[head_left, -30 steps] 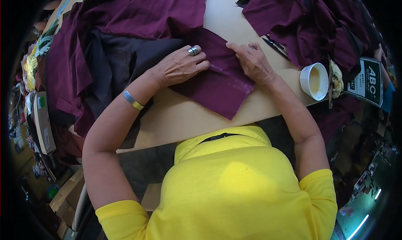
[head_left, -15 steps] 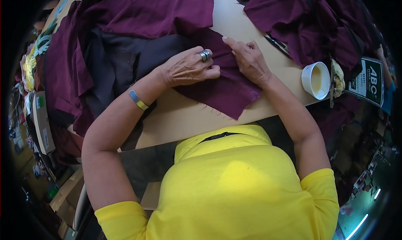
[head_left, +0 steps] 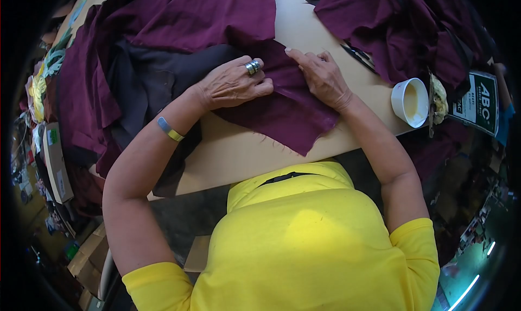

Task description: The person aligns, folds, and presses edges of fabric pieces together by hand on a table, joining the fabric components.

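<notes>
Maroon cloth (head_left: pixel 293 118) with a frayed lower edge lies across the table between my two hands. My left hand (head_left: pixel 233 84), with rings and a bracelet on that arm, is closed on the cloth, its fingers curled under and partly hidden. At the cloth's right edge my right hand (head_left: pixel 324 78) is closed too, with one finger reaching toward the upper edge; its grip is mostly covered by the hand itself. A dark grey-brown fabric (head_left: pixel 146 75) runs beside and under my left forearm, joined or layered with more maroon cloth (head_left: pixel 211 15).
A second heap of maroon cloth (head_left: pixel 391 29) is at the upper right, with dark scissors-like blades (head_left: pixel 359 58) by it. A white cup (head_left: pixel 409 102) with pale content stands near the table's (head_left: pixel 228 159) right edge. A green-black ABC packet (head_left: pixel 480 103) lies beyond it.
My left hand has shifted a little to the left, widening the gap between my hands. My right hand has barely moved.
</notes>
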The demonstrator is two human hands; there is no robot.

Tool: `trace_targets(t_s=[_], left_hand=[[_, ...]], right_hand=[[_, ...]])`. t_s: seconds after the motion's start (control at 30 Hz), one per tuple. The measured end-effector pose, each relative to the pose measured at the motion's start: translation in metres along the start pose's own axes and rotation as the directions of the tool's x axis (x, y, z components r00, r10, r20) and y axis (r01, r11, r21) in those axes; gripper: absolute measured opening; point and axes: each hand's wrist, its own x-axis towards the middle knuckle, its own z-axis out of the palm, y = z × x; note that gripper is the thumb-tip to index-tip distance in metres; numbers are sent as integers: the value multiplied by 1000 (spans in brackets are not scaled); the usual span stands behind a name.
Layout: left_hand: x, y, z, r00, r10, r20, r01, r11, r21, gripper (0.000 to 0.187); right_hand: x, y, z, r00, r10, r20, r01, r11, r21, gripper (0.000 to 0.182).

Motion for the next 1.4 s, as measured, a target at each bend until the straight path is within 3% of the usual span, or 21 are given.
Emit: trace_targets(t_s=[0.2, 0.4, 0.5, 0.6, 0.8, 1.1, 1.4], left_hand=[[-7, -3, 5, 996, -51, -74, 40, 989, -143, 19], [-11, -2, 7, 997, -33, -71, 32, 999, -12, 19], [-12, -4, 1, 998, -54, 44, 55, 998, -36, 19], [-12, -5, 6, 989, -86, -119, 72, 991, -117, 18], [-20, -5, 6, 995, -67, -79, 65, 998, -21, 19], [-20, 10, -1, 978, -107, -181, 123, 990, 76, 21], [-22, 10, 1, 977, -143, -155, 149, 988, 28, 21]], right_hand=[[1, -1, -3, 1000, -15, 3, 15, 1000, 3, 50], [0, 1, -2, 1000, -14, 8, 14, 1000, -16, 50], [1, 0, -2, 1000, -14, 15, 14, 1000, -5, 49], [1, 0, -2, 1000, -9, 1, 9, 1000, -4, 48], [3, -2, -3, 1000, -11, -13, 11, 1000, 12, 46], [5, -2, -3, 999, 38, 30, -39, 999, 30, 41], [5, -1, -7, 997, 29, 76, -34, 997, 74, 42]])
